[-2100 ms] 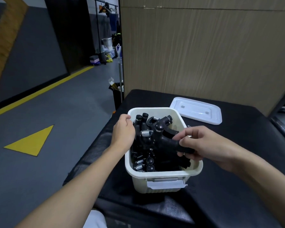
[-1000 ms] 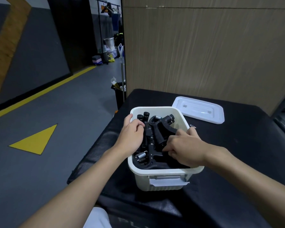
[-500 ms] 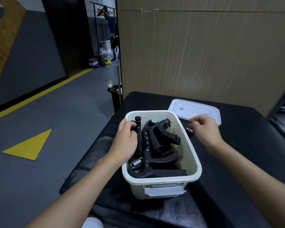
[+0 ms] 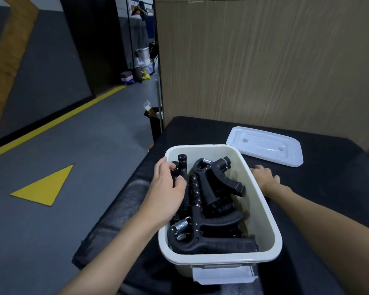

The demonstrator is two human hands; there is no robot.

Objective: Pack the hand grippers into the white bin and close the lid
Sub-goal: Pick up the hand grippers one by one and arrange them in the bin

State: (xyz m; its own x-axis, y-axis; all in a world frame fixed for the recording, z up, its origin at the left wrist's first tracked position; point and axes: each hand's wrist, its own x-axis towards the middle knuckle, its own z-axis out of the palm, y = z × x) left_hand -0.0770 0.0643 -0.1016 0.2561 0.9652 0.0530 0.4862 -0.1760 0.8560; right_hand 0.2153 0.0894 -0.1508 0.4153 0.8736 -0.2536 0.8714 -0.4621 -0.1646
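The white bin point(image 4: 262, 201) stands on the black table, holding several black hand grippers point(image 4: 213, 188) with steel springs. My left hand point(image 4: 166, 192) reaches in over the bin's left rim, its fingers and thumb curled round the handles of an upright hand gripper point(image 4: 182, 165). My right hand point(image 4: 264, 176) lies low on the table just outside the bin's right wall, blurred and partly hidden by the rim, so its grip is unclear. The white lid point(image 4: 264, 145) lies flat on the table behind and to the right of the bin.
The black table point(image 4: 328, 209) ends at its left edge just beside the bin, with grey floor below. A wooden panel wall point(image 4: 264, 60) rises behind the table. A dark waste bin point(image 4: 155, 120) stands off the far left corner.
My right hand left the bin, crossed its right rim and dropped to the table beside it. My left hand stayed on the upright hand gripper at the bin's left side.
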